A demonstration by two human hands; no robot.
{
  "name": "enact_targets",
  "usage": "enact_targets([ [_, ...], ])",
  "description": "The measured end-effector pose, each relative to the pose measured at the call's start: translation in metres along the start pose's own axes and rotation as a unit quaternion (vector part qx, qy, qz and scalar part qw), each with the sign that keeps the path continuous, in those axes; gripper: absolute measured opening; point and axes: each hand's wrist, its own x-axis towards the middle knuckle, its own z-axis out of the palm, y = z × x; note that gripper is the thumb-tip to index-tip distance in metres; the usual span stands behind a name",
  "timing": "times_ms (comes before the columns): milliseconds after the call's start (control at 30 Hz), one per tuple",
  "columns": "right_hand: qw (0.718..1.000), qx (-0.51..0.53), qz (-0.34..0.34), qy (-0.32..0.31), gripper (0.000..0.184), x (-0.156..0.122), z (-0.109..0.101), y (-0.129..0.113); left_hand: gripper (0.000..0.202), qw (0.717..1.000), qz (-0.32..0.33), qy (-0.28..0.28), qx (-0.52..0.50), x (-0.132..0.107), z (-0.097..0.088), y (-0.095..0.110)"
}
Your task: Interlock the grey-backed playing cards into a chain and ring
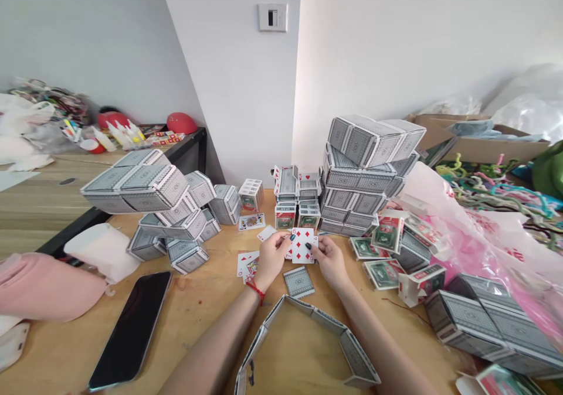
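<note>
A six of diamonds playing card [303, 253] is held upright, face toward me, between both hands. My left hand [270, 260] pinches its left edge, with part of another red card showing beside the fingers. At its right edge is my right hand [331, 260], thumb on the face and fingers closed behind. Below the hands lies a face-down card [299, 282]. Several loose cards [243, 261] lie by my left wrist. Between my forearms a bent chain of joined folded cards [358, 357] stands on edge on the wooden table [197, 319].
Stacked blocks of folded cards stand at left [149, 184] and right [365, 178]. Card boxes [285, 214] stand behind my hands; opened boxes [382, 272] lie to the right. A phone [132, 330] and a pink cap [53, 286] are at left, pink plastic [461, 248] at right.
</note>
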Motion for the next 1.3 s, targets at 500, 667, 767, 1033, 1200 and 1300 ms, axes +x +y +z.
enact_targets([
  [500,0.999,-0.003,0.023,-0.023,0.036,-0.001,0.0,-0.0041,0.02,1.0,0.016,0.009,0.007,-0.0017,0.001,-0.0005],
  [667,0.999,-0.038,0.022,-0.028,0.033,0.0017,-0.0036,0.0005,0.018,1.0,0.015,0.01,0.004,-0.0012,0.0018,0.0009],
  [767,0.998,-0.041,0.022,-0.03,0.036,0.0026,-0.0046,0.0025,0.018,1.0,0.011,0.008,0.007,-0.0007,0.0023,0.0009],
  [1033,0.998,-0.051,0.014,-0.02,0.036,0.0012,-0.0033,0.0016,0.019,1.0,0.017,0.005,0.017,-0.0003,0.0016,0.0001],
  [1200,0.998,-0.053,0.019,-0.016,0.036,0.0011,-0.0028,-0.0001,0.02,1.0,0.026,-0.003,0.012,-0.0008,0.0005,-0.0012],
  [1300,0.998,-0.05,0.018,-0.015,0.035,0.0009,-0.0025,-0.0012,0.02,1.0,0.028,-0.012,0.004,-0.0012,0.0001,-0.0014],
])
